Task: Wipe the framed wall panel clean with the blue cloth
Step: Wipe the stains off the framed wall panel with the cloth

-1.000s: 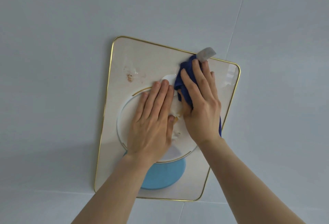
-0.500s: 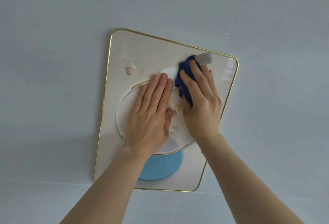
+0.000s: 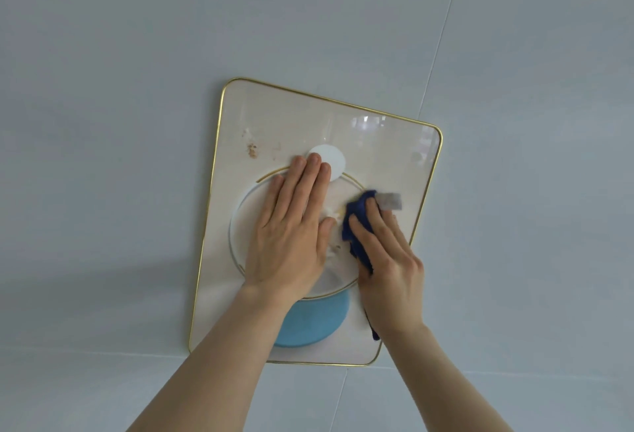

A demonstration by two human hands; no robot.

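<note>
The framed wall panel (image 3: 288, 122) is a cream rectangle with a thin gold frame, a gold-rimmed white circle, a small white disc and a light blue disc. A brown stain (image 3: 252, 151) sits near its upper left, and pale smears lie between my hands. My left hand (image 3: 291, 225) lies flat on the panel's middle, fingers together, holding nothing. My right hand (image 3: 387, 260) presses the dark blue cloth (image 3: 358, 225) against the panel's right side. The cloth's grey tag (image 3: 389, 201) sticks out past my fingertips.
The panel hangs on a pale grey tiled wall (image 3: 137, 54) with thin grout lines, one (image 3: 442, 37) running diagonally at the upper right. Bare wall surrounds the frame on all sides.
My right hand has slid the blue cloth down from the panel's upper right edge to its middle right. The left hand has stayed flat in place.
</note>
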